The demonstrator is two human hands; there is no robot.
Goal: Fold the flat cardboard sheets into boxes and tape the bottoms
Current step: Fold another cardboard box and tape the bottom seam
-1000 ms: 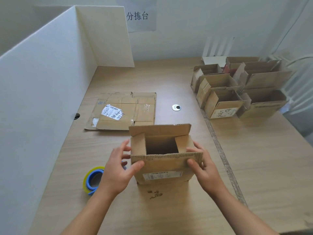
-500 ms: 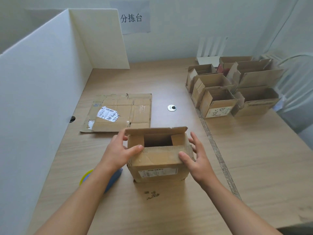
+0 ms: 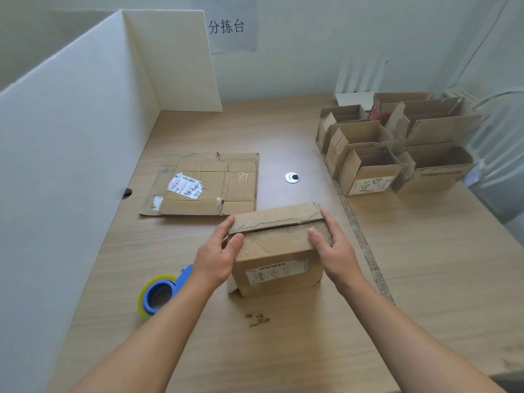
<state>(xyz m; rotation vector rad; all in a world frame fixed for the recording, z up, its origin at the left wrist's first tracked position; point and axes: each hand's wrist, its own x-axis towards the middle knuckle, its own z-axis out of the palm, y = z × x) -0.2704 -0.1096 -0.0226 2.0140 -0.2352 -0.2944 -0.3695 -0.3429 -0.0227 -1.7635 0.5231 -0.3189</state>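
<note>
Box label (image 3: 276, 272): print too small to read.
Left hand (image 3: 217, 255): fingertips hidden behind the box (image 3: 279, 248).
Box interior: hidden under the folded flaps.
Left forearm (image 3: 158, 333) and right forearm (image 3: 397, 336): cut off by the bottom edge.
Tape roll (image 3: 157, 295): partly covered by the left forearm.

A brown corrugated cardboard box (image 3: 276, 251) is marked with a white label printed in black; a flat brown cardboard sheet (image 3: 204, 191) is patched with a white barcode label scrawled in black; a yellowish tape roll on a blue dispenser (image 3: 157, 295) is shown; the pale wood-grain table (image 3: 312, 353) is flecked with dark specks.
</note>
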